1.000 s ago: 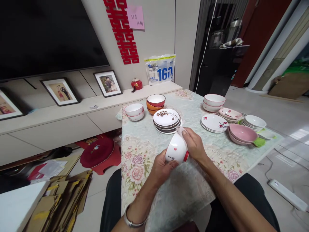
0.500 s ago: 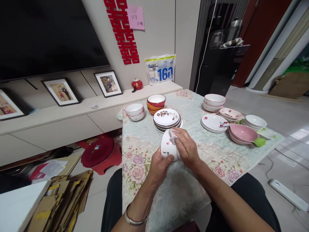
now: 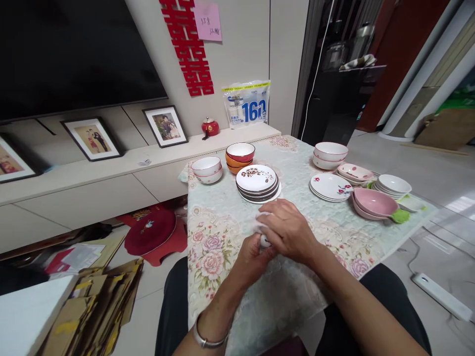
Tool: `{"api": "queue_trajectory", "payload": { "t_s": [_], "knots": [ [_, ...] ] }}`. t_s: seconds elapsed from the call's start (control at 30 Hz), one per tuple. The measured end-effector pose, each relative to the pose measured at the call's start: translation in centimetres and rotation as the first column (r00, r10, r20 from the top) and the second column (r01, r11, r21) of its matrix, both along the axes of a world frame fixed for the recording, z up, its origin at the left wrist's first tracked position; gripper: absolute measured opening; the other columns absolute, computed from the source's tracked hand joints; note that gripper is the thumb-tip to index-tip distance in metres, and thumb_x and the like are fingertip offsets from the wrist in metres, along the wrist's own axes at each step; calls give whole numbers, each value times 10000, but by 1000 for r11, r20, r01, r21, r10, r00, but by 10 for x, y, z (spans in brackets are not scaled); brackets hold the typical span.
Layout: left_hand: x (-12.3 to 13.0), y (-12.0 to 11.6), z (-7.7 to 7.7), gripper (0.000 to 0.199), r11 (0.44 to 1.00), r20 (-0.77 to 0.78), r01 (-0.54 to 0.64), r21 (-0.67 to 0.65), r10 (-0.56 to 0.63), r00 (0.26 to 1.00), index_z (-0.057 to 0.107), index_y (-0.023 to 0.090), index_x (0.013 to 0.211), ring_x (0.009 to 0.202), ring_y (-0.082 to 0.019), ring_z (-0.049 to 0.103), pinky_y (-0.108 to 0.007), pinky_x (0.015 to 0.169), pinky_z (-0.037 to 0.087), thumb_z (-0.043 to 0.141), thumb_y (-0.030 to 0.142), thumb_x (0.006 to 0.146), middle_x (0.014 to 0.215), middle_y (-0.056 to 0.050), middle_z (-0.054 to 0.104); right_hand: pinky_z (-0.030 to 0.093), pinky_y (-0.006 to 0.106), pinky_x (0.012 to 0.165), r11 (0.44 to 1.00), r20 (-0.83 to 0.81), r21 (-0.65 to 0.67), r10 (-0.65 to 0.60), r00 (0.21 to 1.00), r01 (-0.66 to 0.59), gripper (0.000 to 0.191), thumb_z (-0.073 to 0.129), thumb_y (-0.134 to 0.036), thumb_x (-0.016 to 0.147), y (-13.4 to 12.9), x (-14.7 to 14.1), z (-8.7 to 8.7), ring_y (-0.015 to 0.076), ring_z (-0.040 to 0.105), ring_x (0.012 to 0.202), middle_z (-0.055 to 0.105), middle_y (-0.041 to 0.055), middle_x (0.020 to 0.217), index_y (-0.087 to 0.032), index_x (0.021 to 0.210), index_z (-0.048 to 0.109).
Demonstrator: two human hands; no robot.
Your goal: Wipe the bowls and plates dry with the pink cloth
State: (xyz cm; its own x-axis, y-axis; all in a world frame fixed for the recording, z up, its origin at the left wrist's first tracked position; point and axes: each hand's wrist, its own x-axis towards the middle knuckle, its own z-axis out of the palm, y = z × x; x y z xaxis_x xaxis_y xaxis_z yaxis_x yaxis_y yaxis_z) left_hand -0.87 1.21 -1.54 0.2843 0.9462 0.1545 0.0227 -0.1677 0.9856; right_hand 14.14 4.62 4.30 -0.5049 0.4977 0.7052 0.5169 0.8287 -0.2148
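Note:
My left hand [image 3: 252, 259] is closed on a small white bowl [image 3: 264, 241] with dark printing, held over the near part of the table. Most of the bowl is hidden behind my fingers. My right hand [image 3: 289, 230] lies across its top, fingers curled over a pale, thin cloth [image 3: 261, 223] pressed against the bowl. Just beyond my hands stands a stack of brown-patterned plates [image 3: 257, 179].
White bowls [image 3: 207, 170] and red and orange bowls [image 3: 240, 157] stand at the back left. On the right are flowered plates [image 3: 330, 188], pink dishes [image 3: 374, 202], small white bowls [image 3: 394, 185] and red-rimmed bowls [image 3: 329, 154]. A flowered cloth [image 3: 211, 247] covers the table.
My right hand has moved over the bowl with the cloth, closer to my left hand. The bowl has turned and now shows far less of its printed side.

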Motion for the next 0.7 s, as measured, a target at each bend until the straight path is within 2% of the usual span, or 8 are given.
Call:
{"api": "queue_trajectory", "payload": {
  "t_s": [0.1, 0.23, 0.37, 0.47, 0.53, 0.63, 0.7],
  "knots": [
    [0, 2, 0, 256, 997, -162, 25, 72, -13, 987, 649, 156, 988, 748, -168, 540, -284, 706, 419, 699, 311, 791, 831, -13, 650, 491, 377, 883, 993, -194, -119, 1, 981, -24, 221, 482, -251, 964, 17, 19, -3, 220, 637, 1004, 702, 104, 1031, -186, 1033, 682],
    [-1, 10, -2, 258, 983, -363, 14, 184, 55, 930, 647, 157, 1028, 916, -236, 582, -347, 825, 434, 674, 219, 779, 979, -72, 677, 493, 344, 870, 966, -397, -257, -67, 915, -41, 233, 495, -285, 967, 33, 35, -16, 209, 638, 992, 695, 87, 1036, -197, 1046, 695],
    [-3, 17, -3, 159, 961, -356, 38, 273, 64, 932, 676, 171, 962, 982, -255, 587, -375, 893, 432, 626, 249, 833, 1012, -90, 693, 489, 339, 881, 911, -491, -411, -193, 850, -31, 272, 500, -351, 968, 41, 37, -28, 213, 649, 994, 714, 66, 1063, -201, 1064, 706],
    [-3, 14, -1, 204, 966, -287, 29, 256, 47, 957, 693, 179, 960, 934, -247, 591, -361, 871, 437, 641, 338, 843, 979, -76, 699, 506, 351, 867, 881, -482, -474, -263, 836, 3, 313, 470, -373, 980, 40, 31, -30, 218, 661, 975, 726, 66, 1060, -196, 1096, 701],
    [-3, 11, 0, 258, 984, -208, -9, 176, 46, 977, 694, 170, 966, 840, -223, 585, -331, 795, 444, 658, 388, 831, 908, -55, 692, 506, 373, 902, 914, -445, -401, -250, 860, 58, 324, 446, -345, 988, 33, 21, -28, 225, 653, 1018, 715, 92, 1094, -184, 1131, 688],
    [-2, 9, -1, 323, 996, -18, -81, 40, 82, 996, 676, 155, 952, 739, -180, 544, -294, 719, 435, 692, 439, 800, 820, -22, 669, 470, 423, 1002, 976, -321, -171, -181, 929, 131, 313, 453, -259, 972, 14, 1, -23, 248, 598, 1165, 672, 150, 1211, -158, 1187, 658],
    [-2, 8, -2, 347, 993, 86, -118, -30, 120, 989, 656, 147, 827, 681, -154, 509, -274, 673, 420, 719, 483, 767, 735, -10, 639, 405, 492, 1070, 988, -188, -35, -156, 970, 152, 300, 497, -205, 935, 2, -12, -20, 279, 550, 1247, 648, 146, 1283, -177, 1189, 653]
  ]
}}
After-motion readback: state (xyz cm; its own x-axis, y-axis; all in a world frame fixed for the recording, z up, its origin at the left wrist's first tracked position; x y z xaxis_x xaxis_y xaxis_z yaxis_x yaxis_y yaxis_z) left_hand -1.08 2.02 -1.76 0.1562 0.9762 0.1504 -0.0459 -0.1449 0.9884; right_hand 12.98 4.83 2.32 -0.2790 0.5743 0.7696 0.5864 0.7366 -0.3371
